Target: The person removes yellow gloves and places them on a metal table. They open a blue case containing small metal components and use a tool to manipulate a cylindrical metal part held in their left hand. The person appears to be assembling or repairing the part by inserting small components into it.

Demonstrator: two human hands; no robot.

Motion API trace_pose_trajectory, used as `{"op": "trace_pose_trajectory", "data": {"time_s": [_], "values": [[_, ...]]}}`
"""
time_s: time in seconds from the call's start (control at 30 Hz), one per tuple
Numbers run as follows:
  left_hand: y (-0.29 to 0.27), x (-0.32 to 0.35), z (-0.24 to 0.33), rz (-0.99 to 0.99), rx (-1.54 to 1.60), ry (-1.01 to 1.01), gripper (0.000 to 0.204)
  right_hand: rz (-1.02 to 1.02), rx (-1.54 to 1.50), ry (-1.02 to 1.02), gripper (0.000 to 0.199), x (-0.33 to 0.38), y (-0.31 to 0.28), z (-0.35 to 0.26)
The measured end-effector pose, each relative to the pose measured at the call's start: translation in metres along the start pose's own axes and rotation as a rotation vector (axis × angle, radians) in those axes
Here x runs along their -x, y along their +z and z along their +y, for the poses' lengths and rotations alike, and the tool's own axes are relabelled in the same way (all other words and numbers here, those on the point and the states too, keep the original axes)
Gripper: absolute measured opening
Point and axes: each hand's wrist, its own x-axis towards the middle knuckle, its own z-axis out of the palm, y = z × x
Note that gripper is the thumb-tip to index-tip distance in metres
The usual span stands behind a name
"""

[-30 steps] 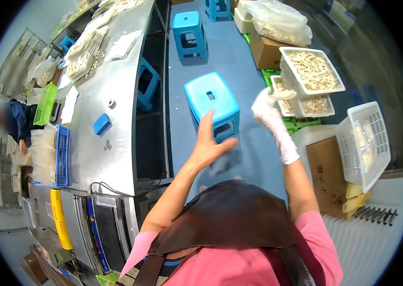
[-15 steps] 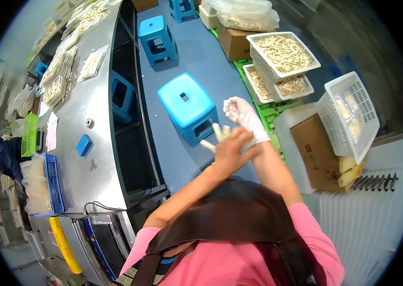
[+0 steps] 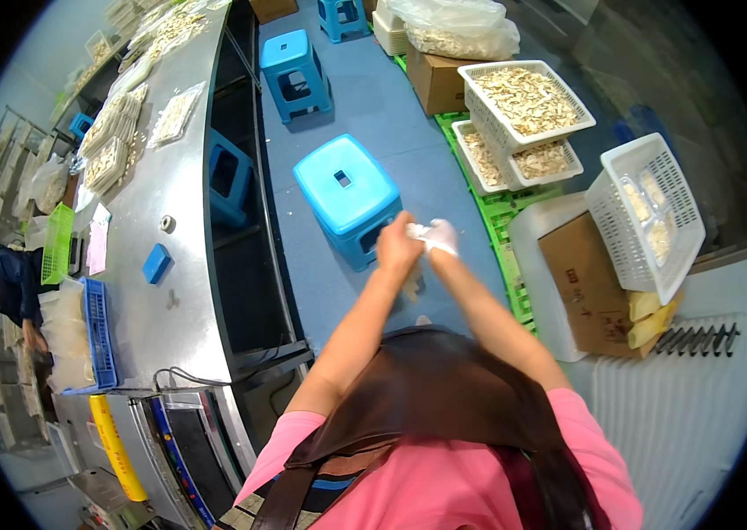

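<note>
My left hand (image 3: 398, 245) is bare and closed, drawn up against my gloved right hand in front of my body. A pale, limp glove (image 3: 412, 284) hangs below the left hand, partly hidden by it. My right hand (image 3: 440, 237) wears a white glove. Between the two hands is a bunched white bit of glove (image 3: 417, 231), which the left fingers seem to grip. The right fingers are too hidden to make out. Just beyond the hands stands a blue plastic stool (image 3: 347, 181).
A steel table (image 3: 188, 318) runs along the left, with a blue block (image 3: 156, 263) and a blue crate (image 3: 99, 340). A person (image 3: 15, 287) is beyond it. At right, white baskets (image 3: 528, 134) of pale slices sit on a green pallet (image 3: 504, 212), near a cardboard box (image 3: 587, 287).
My hands have come together; the left has moved up and left, and the right has come down toward it. The dangling glove now hangs beneath the left hand. The person at left has an arm in view.
</note>
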Motion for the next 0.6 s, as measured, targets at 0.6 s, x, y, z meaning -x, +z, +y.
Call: {"op": "trace_pose_trajectory", "data": {"time_s": [0.6], "values": [[-0.066,-0.037,-0.130,0.097,-0.136,0.001,0.022,-0.236,-0.073,-0.153,0.065,0.249,-0.249,0.026]]}}
